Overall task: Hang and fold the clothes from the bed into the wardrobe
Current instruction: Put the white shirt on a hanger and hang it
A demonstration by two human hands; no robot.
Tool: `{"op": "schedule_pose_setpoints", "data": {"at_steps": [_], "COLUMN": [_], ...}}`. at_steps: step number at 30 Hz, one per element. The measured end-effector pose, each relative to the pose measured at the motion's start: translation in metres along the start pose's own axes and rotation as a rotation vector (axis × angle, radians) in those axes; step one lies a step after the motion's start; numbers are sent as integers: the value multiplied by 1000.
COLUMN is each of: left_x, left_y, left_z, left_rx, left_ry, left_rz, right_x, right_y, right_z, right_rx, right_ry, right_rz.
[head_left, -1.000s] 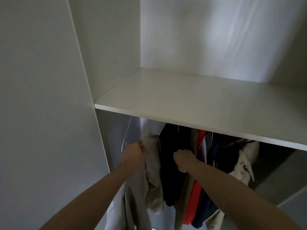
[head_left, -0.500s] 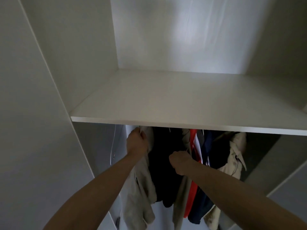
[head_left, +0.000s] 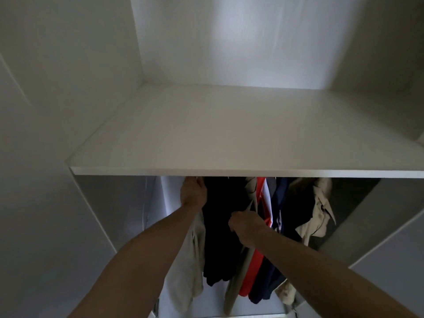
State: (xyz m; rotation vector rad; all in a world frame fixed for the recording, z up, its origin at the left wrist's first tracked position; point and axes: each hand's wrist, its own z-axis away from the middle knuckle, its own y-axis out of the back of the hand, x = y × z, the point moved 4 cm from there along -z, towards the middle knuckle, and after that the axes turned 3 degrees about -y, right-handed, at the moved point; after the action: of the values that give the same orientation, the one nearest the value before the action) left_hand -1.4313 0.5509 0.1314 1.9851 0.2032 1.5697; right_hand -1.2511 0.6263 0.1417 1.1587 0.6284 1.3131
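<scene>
Hanging step: our left hand [head_left: 193, 191], at 11 o'clock under the shelf [head_left: 229, 143], has its fingers clamped on the beige garment's [head_left: 191, 260] top. Right hand [head_left: 246, 224] pinches a beige shirt [head_left: 251, 198] aside. Next, we judge: seat the hook on the hidden rail.

To your left you had a plain white panel [head_left: 34, 157], dim in the shade. Just right of its edge, a thin pale cord [head_left: 144, 203] ran down a grey side surface; whether it was fixed there you could not tell. At your lower right, another grey panel [head_left: 390, 260] slanted across the corner.
</scene>
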Motion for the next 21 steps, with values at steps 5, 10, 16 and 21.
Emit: {"op": "schedule_pose_setpoints", "data": {"at_steps": [5, 10, 16, 21], "left_x": [-2, -16, -36, -60], "left_y": [-9, 9, 25, 63], "left_z": [0, 8, 35, 56], "left_rx": [-121, -170, -170, 24], "left_ry": [46, 18, 15, -74], "left_rz": [46, 52, -14, -89], "right_x": [-3, -5, -10, -15], "right_y": [-11, -14, -14, -13], "right_z": [-2, -2, -5, -7], "right_rx": [11, 36, 43, 51], "right_ry": [-11, 33, 45, 34], "right_rz": [-38, -124, -243, -312]}}
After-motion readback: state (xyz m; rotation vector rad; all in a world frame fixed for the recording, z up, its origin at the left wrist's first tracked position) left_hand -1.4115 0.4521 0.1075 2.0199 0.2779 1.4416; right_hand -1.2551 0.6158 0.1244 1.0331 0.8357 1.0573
